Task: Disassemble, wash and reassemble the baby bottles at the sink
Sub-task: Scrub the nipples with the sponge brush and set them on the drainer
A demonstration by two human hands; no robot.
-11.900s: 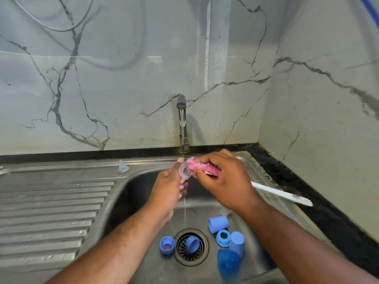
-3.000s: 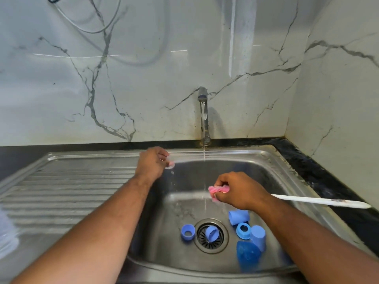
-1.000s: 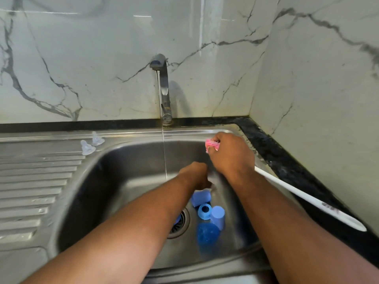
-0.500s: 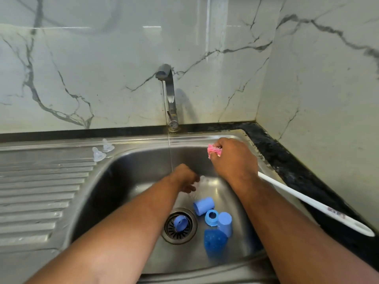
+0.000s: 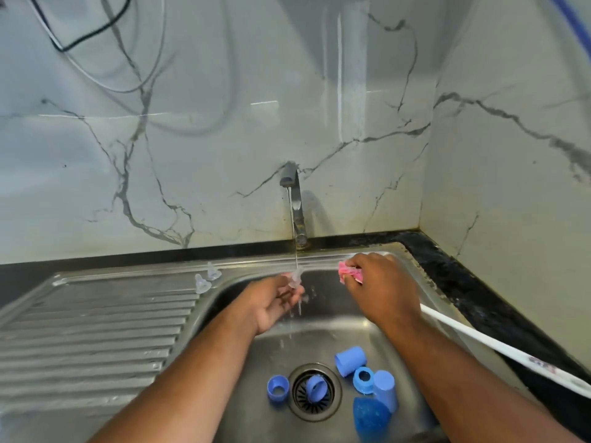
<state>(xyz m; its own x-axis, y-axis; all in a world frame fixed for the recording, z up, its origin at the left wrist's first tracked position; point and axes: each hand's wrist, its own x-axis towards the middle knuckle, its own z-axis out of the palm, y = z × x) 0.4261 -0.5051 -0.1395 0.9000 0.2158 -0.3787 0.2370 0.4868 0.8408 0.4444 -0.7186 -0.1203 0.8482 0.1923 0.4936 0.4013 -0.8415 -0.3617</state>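
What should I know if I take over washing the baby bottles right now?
Left hand: pinches a clear teat under the running tap.
Right hand: grips the pink-headed brush.
Two more teats lie on the drainboard.
Blue rings, blue caps and a blue bottle lie in the basin, one ring on the drain.
Done: bottles taken apart.
Left: finish this teat, wash the blue parts, reassemble.

Glossy veined marble walls (image 5: 224, 139), black countertop (image 5: 479, 298)
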